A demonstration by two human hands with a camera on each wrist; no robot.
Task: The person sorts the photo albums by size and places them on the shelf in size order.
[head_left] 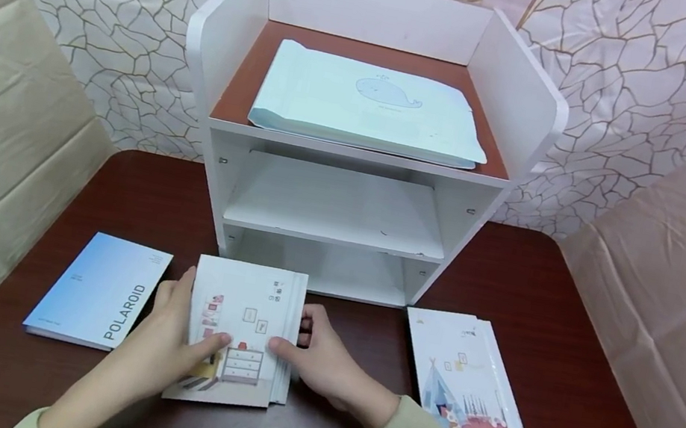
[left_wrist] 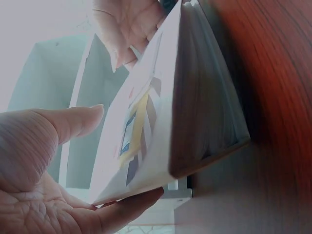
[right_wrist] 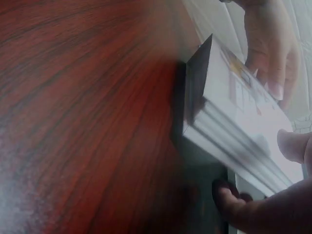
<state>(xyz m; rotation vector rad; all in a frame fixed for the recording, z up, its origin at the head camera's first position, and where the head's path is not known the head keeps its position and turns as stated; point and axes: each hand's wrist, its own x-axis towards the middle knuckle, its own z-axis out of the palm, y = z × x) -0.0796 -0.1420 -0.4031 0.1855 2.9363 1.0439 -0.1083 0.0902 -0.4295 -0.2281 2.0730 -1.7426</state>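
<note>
A thick white photo album (head_left: 241, 390), its cover printed with a dresser and small picture frames, is between my two hands in front of the shelf. My left hand (head_left: 165, 339) grips its left side, thumb over the cover. At the opposite edge my right hand (head_left: 328, 363) holds it, with the thumb on the cover and the fingers curled at the side. Seen from the left wrist, the album (left_wrist: 141, 122) is tilted and its page edges show. From the right wrist, the album (right_wrist: 243, 141) shows layered spine-side edges above the tabletop.
On the left lies a blue POLAROID album (head_left: 99, 287). To the right lies another white album (head_left: 453, 369) with a tent drawing. A white shelf unit (head_left: 334, 265) stands behind, a pale-blue whale-print packet (head_left: 367, 108) on its top. Beneath everything is a dark red-brown table (head_left: 570, 403).
</note>
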